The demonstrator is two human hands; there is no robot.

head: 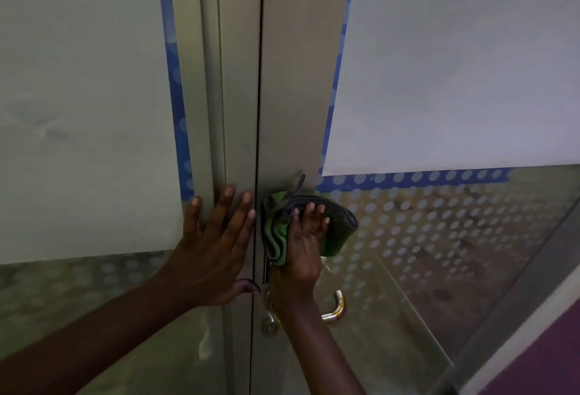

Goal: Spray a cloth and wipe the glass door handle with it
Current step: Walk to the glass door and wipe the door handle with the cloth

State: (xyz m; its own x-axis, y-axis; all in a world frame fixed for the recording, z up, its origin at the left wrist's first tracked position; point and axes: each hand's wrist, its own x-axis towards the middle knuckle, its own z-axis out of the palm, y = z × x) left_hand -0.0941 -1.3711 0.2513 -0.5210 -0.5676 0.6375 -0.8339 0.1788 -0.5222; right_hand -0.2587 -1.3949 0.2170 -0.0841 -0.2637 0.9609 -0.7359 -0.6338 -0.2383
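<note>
A green cloth with grey edging (337,231) is bunched against the metal door frame (292,112), just above the handle. My right hand (303,244) presses on it, fingers spread over the folds. The curved metal door handle (337,308) shows below my right wrist, partly hidden by my arm. My left hand (216,244) lies flat and spread on the neighbouring frame to the left of the door gap, holding nothing. No spray bottle is in view.
A glass door panel with a dotted frosted film (439,237) and a blue strip (408,178) is on the right. A white sheet (455,65) covers the upper glass. A frosted panel (78,112) stands at the left. A round lock (269,325) sits under the handle.
</note>
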